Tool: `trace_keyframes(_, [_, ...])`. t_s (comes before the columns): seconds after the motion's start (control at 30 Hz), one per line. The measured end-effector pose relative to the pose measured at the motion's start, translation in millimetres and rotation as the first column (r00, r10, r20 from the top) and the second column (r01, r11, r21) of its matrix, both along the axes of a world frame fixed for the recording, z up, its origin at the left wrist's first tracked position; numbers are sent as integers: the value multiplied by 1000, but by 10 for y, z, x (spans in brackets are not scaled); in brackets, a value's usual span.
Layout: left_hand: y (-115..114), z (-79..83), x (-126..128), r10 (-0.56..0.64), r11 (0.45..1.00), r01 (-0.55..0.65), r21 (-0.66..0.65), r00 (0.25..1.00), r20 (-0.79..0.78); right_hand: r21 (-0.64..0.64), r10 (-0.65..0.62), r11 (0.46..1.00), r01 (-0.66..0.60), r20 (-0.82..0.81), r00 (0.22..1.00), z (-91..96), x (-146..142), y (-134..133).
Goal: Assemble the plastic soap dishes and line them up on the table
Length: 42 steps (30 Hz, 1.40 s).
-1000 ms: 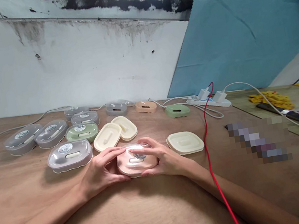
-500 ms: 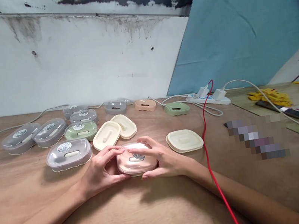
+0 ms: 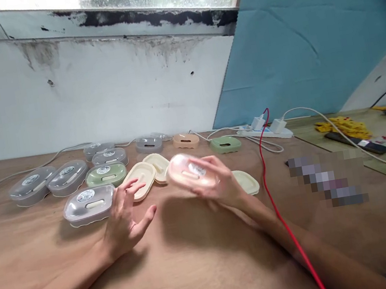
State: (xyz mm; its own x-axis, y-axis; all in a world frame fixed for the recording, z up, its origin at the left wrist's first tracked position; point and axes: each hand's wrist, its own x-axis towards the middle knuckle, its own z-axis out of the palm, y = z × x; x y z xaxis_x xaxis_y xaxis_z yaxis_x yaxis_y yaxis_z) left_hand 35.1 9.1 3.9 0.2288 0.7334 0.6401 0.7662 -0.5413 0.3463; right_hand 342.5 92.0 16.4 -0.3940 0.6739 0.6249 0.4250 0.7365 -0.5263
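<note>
In my right hand (image 3: 224,182) is a pink soap box (image 3: 182,171) with a clear lid and a round sticker, lifted above the table and tilted. It is slightly blurred. My left hand (image 3: 127,225) is empty, its fingers spread and thumb apart, beside a grey soap box (image 3: 89,210) with a clear lid. Just beyond it, a cream oval tray (image 3: 141,179) overlaps another cream tray (image 3: 158,165). Partly behind my right hand lies one more cream tray (image 3: 246,182).
Several lidded grey boxes (image 3: 33,187) and a green one (image 3: 106,175) stand at the left. Farther back are an open orange dish (image 3: 185,140) and a green dish (image 3: 225,144). A red cable (image 3: 265,172) crosses over my right forearm; a power strip (image 3: 279,133) lies behind.
My left hand has let go of the pink soap box and moved left, opening. My right hand has raised and tilted the box off the table. The view has tipped up slightly.
</note>
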Motion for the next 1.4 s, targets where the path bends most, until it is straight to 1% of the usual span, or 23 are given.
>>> trace_keyframes(0.07, [46, -61, 9, 98, 995, -98, 0, 992, -75, 47, -212, 976, 213, -15, 977, 25, 147, 138])
trace_keyframes(0.13, [95, -131, 11, 130, 990, -136, -41, 983, -131, 58, -358, 933, 356, 26, 933, 13, 263, 264])
trace_keyframes(0.23, [150, -210, -2, 146, 980, -164, -111, 978, -151, 23, -458, 888, 460, 143, 877, -50, 323, 399])
trace_keyframes(0.33, [173, -224, -20, 133, 973, -160, -166, 978, -161, -28, -483, 860, 509, 279, 830, -112, 270, 479])
trace_keyframes(0.43, [175, -193, -28, 86, 975, -122, -188, 978, -192, -37, -462, 868, 495, 301, 834, -154, 207, 528])
trace_keyframes(0.53, [163, -155, -19, 45, 985, -77, -157, 979, -198, -23, -443, 884, 467, 279, 852, -191, 189, 555])
trace_keyframes(0.7, [124, -111, 5, 13, 994, -33, -108, 983, -183, -25, -454, 872, 488, 330, 828, -221, 211, 556])
trace_keyframes(0.77, [115, -100, 10, 16, 991, -36, -130, 988, -154, 19, -487, 853, 521, 383, 785, -219, 217, 539])
trace_keyframes(0.83, [112, -90, 7, 24, 977, -43, -209, 995, -94, 84, -541, 817, 571, 459, 705, -217, 212, 511])
trace_keyframes(0.9, [107, -74, -3, 19, 958, -28, -286, 999, -35, 147, -588, 780, 608, 502, 634, -212, 190, 471])
trace_keyframes(0.93, [101, -64, -10, 9, 955, -13, -297, 1000, -15, 171, -604, 773, 612, 495, 625, -205, 171, 445])
trace_keyframes(1.0, [80, -43, -23, -44, 964, 46, -261, 999, 12, 227, -615, 781, 582, 439, 655, -176, 111, 382])
trace_keyframes(1.07, [48, -24, -29, -154, 966, 159, -206, 987, 41, 291, -594, 804, 518, 371, 714, -127, 14, 314])
trace_keyframes(1.13, [16, -7, -20, -314, 928, 318, -196, 948, 55, 322, -538, 838, 441, 344, 770, -77, -129, 264])
trace_keyframes(1.2, [-6, 12, 4, -444, 869, 437, -233, 896, 25, 271, -471, 879, 392, 365, 803, -48, -319, 264])
trace_keyframes(1.27, [-14, 36, 32, -518, 823, 491, -286, 855, -19, 167, -423, 906, 389, 393, 817, -41, -538, 333])
trace_keyframes(1.33, [-13, 62, 49, -546, 800, 507, -322, 837, -39, 105, -411, 908, 405, 405, 817, -33, -744, 475])
trace_keyframes(1.4, [-10, 80, 50, -559, 785, 516, -341, 828, -34, 97, -438, 893, 439, 403, 803, 7, -871, 673])
